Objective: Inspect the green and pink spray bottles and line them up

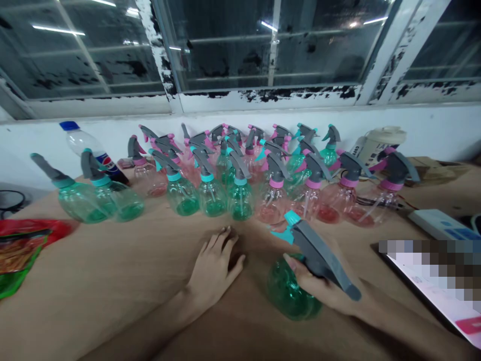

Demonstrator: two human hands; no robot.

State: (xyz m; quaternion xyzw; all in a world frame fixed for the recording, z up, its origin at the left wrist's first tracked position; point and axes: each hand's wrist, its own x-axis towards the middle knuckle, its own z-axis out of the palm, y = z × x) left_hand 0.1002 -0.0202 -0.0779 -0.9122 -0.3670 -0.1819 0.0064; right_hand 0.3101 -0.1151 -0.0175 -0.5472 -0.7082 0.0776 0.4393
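My right hand point(319, 288) grips a green spray bottle point(291, 296) around its neck, below the grey sprayer head with a turquoise nozzle and trigger. The bottle leans, its head pointing up and to the left. To its left, my left hand point(218, 260) lies palm down on the wooden table point(131, 281), fingers stretched out and holding nothing. Beyond both hands stand rows of similar spray bottles. Green ones, such as a spray bottle with a turquoise collar point(240, 200), are left of centre in the front row; pink ones, such as a pink-collared bottle point(273, 203), are to the right.
A soda bottle with a blue cap point(88, 145) stands at the back left. A red and green snack packet point(26, 250) lies at the left edge. On the right are a tablet-like screen point(424, 286), a white box point(447, 224) and a cream container point(387, 140). Windows rise behind.
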